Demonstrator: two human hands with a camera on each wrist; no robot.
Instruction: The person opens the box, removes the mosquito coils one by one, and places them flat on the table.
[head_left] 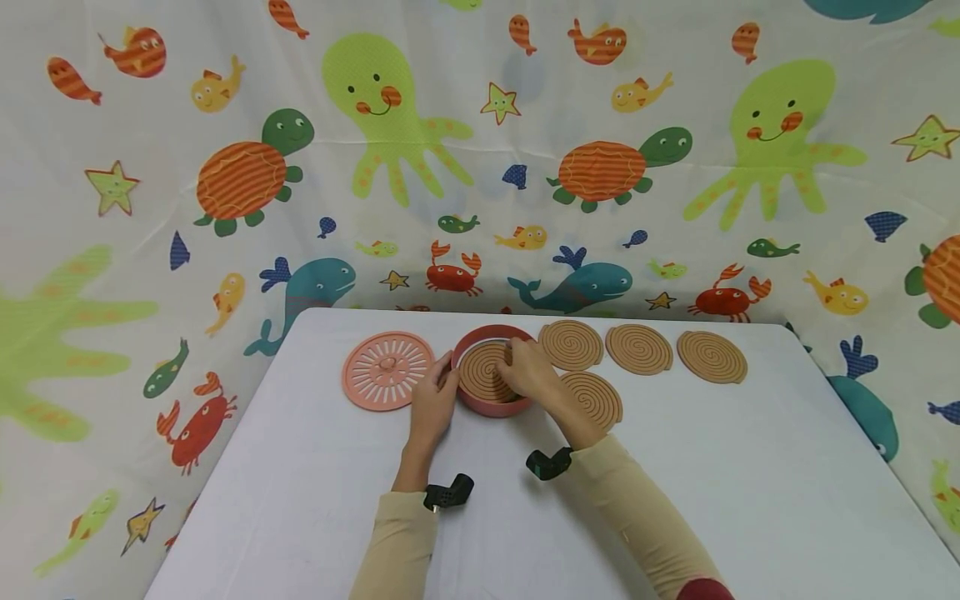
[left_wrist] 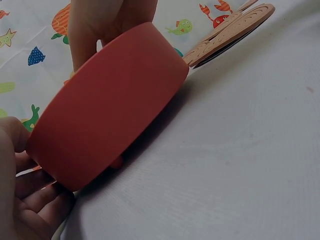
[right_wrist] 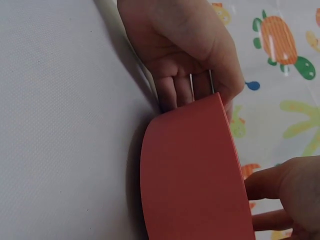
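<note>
A round red box with a straight wall stands on the table, and a brown mosquito coil shows inside its rim. My left hand grips the box from its left side. In the left wrist view, that thumb is at the rim and the fingers bend round the lower wall. My right hand reaches over the right rim, thumb and fingers pinching the coil. From the right wrist, the box wall hides the coil and those fingertips.
A pink slotted lid with a small hook lies left of the box. To the right, more mosquito coils lie flat: one close behind my right hand, another beside it, one farthest right, and one under my right wrist.
</note>
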